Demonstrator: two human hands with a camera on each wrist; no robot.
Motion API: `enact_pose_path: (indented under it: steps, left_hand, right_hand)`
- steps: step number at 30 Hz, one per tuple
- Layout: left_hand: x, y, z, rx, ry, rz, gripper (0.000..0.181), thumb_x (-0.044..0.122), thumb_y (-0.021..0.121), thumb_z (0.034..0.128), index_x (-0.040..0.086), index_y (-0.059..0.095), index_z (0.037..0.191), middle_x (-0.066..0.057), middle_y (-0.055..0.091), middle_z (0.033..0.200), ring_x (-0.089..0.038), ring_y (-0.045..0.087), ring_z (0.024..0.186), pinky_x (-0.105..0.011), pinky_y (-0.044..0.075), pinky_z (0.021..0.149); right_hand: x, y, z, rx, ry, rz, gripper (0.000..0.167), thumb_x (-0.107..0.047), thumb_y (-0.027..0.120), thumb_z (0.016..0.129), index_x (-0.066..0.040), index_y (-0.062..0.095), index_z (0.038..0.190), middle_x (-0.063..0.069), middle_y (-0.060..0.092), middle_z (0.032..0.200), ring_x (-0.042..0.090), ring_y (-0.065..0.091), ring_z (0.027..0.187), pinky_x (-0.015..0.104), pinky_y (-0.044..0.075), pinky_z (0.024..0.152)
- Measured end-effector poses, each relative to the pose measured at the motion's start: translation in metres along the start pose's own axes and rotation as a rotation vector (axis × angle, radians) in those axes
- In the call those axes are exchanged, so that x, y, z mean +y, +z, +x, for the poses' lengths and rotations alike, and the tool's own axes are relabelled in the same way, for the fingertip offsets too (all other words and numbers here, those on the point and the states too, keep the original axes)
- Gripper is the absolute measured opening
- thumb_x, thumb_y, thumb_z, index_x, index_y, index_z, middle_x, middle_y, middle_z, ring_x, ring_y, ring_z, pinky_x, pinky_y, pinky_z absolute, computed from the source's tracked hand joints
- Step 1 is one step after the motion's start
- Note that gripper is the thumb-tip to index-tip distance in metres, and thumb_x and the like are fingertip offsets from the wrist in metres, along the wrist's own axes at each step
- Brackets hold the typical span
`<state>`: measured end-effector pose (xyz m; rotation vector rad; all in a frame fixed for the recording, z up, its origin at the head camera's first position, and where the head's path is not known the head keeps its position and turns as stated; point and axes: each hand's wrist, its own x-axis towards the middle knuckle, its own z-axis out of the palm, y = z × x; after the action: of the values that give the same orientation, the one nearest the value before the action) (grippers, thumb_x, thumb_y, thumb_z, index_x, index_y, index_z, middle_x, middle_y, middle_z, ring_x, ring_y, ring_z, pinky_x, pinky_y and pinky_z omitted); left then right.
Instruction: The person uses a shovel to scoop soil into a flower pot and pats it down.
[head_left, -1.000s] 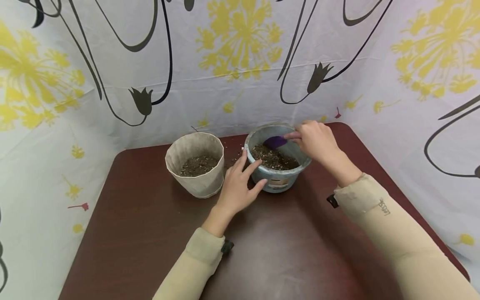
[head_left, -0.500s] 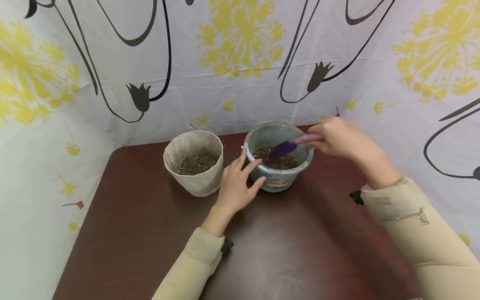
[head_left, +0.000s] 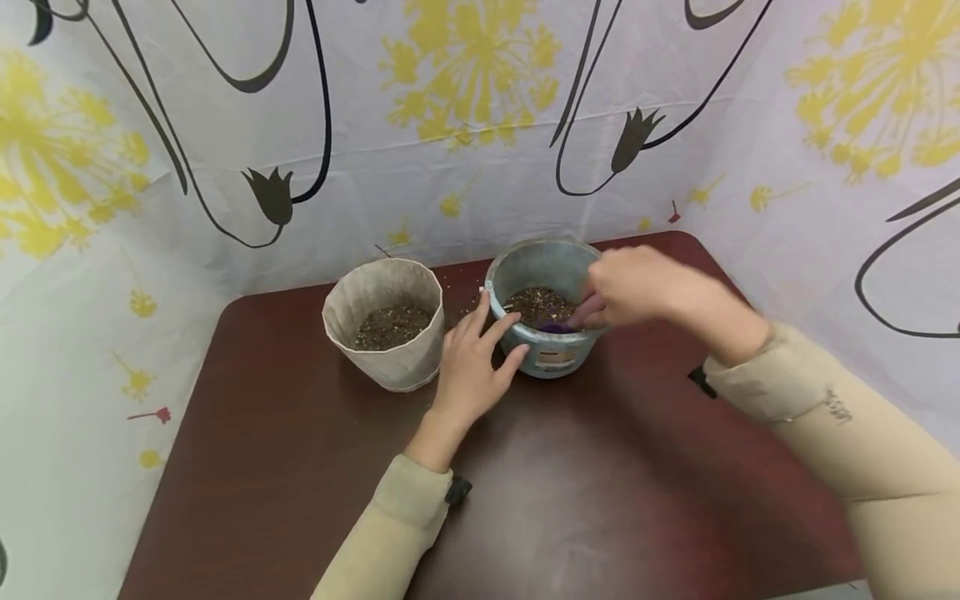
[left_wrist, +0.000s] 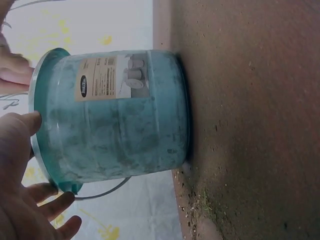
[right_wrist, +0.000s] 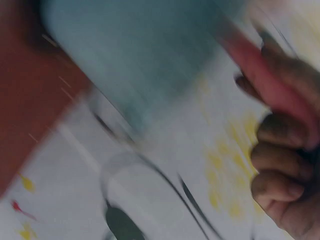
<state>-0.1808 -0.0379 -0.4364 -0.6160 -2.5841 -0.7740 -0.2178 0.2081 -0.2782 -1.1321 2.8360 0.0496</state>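
My right hand [head_left: 637,286] grips the pink handle of a trowel [right_wrist: 262,75], its fingers curled round it. The trowel's purple blade is low inside a blue plastic bucket [left_wrist: 115,130], largely hidden by the near rim. Dark, flecked potting soil [head_left: 538,305] lies in the bucket. On the bucket's left side rests my left hand [head_left: 468,379], with fingers spread and fairly straight, fingertips touching the rim and outer wall. A label [left_wrist: 112,77] is on the bucket's wall. The right wrist view is blurred.
Left of the bucket stands a whitish faceted pot [head_left: 405,367] with soil in it. Loose soil crumbs [left_wrist: 202,212] are scattered on the dark red table [head_left: 300,467] beside the bucket. A flower-printed cloth [head_left: 360,208] hangs behind.
The right hand drew the trowel back to the right over the bucket, then lowered it toward the near inner wall. The left hand has stayed on the rim.
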Motion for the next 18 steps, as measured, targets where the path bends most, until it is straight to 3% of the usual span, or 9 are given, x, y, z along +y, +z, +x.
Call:
enact_pose_path:
  steps: [2, 5, 8, 12, 15, 18]
  left_hand:
    - [0.000, 0.000, 0.001, 0.002, -0.002, 0.002, 0.049, 0.046, 0.062, 0.0997, 0.026, 0.059, 0.144, -0.014, 0.027, 0.165, -0.032, 0.044, 0.140, -0.055, 0.037, 0.110]
    - [0.001, 0.001, 0.001, 0.000, -0.003, -0.001, 0.049, 0.045, 0.062, 0.0998, 0.027, 0.058, 0.145, -0.014, 0.027, 0.165, -0.031, 0.044, 0.140, -0.055, 0.037, 0.110]
    - [0.001, 0.001, 0.001, 0.009, -0.002, -0.009, 0.048, 0.045, 0.062, 0.0996, 0.027, 0.058, 0.144, -0.014, 0.027, 0.164, -0.031, 0.044, 0.140, -0.054, 0.037, 0.110]
    - [0.000, 0.001, 0.001, 0.022, -0.003, -0.010, 0.048, 0.044, 0.063, 0.0994, 0.026, 0.058, 0.144, -0.014, 0.027, 0.165, -0.031, 0.045, 0.140, -0.054, 0.038, 0.109]
    - [-0.001, 0.002, 0.001, 0.019, -0.006, -0.008, 0.048, 0.043, 0.063, 0.0997, 0.027, 0.058, 0.144, -0.014, 0.027, 0.165, -0.031, 0.046, 0.139, -0.055, 0.038, 0.109]
    - [-0.001, 0.003, 0.000, 0.018, -0.009, -0.010, 0.048, 0.044, 0.063, 0.0995, 0.027, 0.058, 0.144, -0.013, 0.027, 0.165, -0.032, 0.046, 0.138, -0.055, 0.038, 0.108]
  right_hand:
    - [-0.003, 0.013, 0.005, 0.029, 0.003, -0.062, 0.027, -0.029, 0.079, 0.085, -0.028, 0.066, 0.061, -0.009, 0.056, 0.058, 0.011, 0.053, 0.054, 0.036, 0.046, 0.048]
    - [-0.004, 0.023, 0.004, 0.107, 0.018, -0.128, 0.038, -0.024, 0.080, 0.082, -0.026, 0.054, 0.054, -0.006, 0.045, 0.050, 0.013, 0.046, 0.047, 0.035, 0.041, 0.043]
    - [-0.002, 0.025, 0.001, 0.178, 0.060, -0.145, 0.029, -0.024, 0.081, 0.081, -0.024, 0.064, 0.059, -0.004, 0.045, 0.050, 0.015, 0.045, 0.045, 0.037, 0.042, 0.042]
    - [0.007, 0.023, 0.000, 0.241, 0.099, -0.142, 0.009, -0.025, 0.081, 0.083, -0.019, 0.080, 0.076, -0.003, 0.047, 0.050, 0.015, 0.044, 0.042, 0.036, 0.041, 0.039]
    - [0.017, 0.019, -0.003, 0.269, 0.121, -0.124, 0.006, -0.027, 0.079, 0.084, -0.021, 0.082, 0.082, -0.004, 0.050, 0.051, 0.015, 0.047, 0.043, 0.036, 0.040, 0.039]
    - [0.026, 0.011, -0.010, 0.316, 0.187, -0.113, 0.008, -0.026, 0.078, 0.083, -0.020, 0.079, 0.079, -0.002, 0.058, 0.062, 0.025, 0.056, 0.053, 0.044, 0.045, 0.043]
